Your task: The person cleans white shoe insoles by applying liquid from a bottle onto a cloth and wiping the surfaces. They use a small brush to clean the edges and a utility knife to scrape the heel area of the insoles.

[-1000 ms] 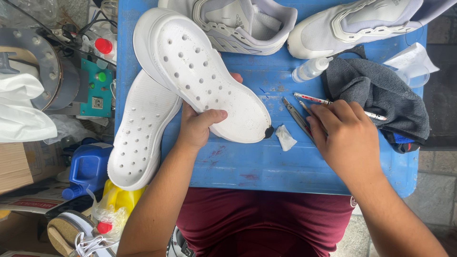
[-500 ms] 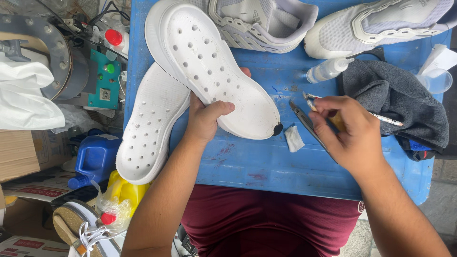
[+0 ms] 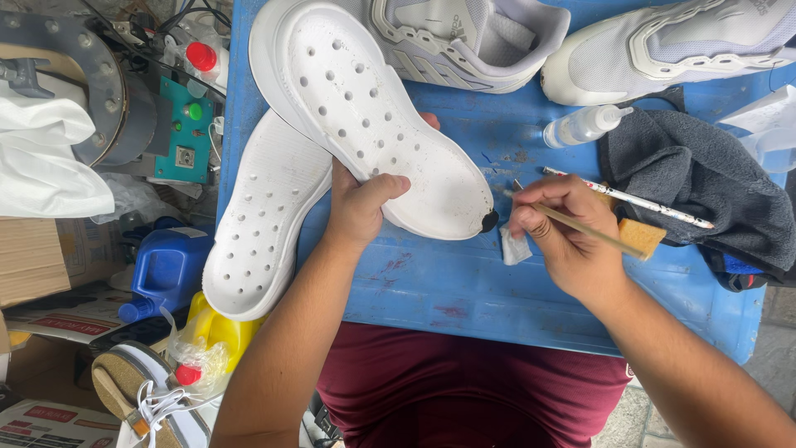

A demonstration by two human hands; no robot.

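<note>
Left hand (image 3: pixel 361 207) is gripping the white perforated sole (image 3: pixel 373 108) by its lower edge, thumb lying across the top face, fingers (image 3: pixel 430 121) wrapped under it with one tip showing past the far edge; forearm is coming up from bottom left. The sole is lying diagonally on the blue surface (image 3: pixel 464 290), its narrow end with a dark spot (image 3: pixel 489 221) pointing toward the right hand (image 3: pixel 572 241). Right hand's fingers are pinched shut on a thin wooden stick (image 3: pixel 593 231), tip end aimed left at the dark spot, just short of touching as far as I can tell; handle end is running back over the wrist side toward a small wooden block (image 3: pixel 641 237). A second white sole (image 3: pixel 261 224) is lying under and left of the held one, hanging off the surface edge. A small white scrap (image 3: pixel 514 249) is sitting just below the right thumb. Close behind the right hand: patterned pencil (image 3: pixel 655 203), grey cloth (image 3: pixel 705 187), clear squeeze bottle (image 3: pixel 584 126); two white sneakers (image 3: pixel 473 41) along the far edge. Versus 0.5 s ago: right hand has rotated and moved in toward the sole's tip, the stick now levelled at it; left-hand grip is unchanged, the sole is sitting in about the same spot.
</note>
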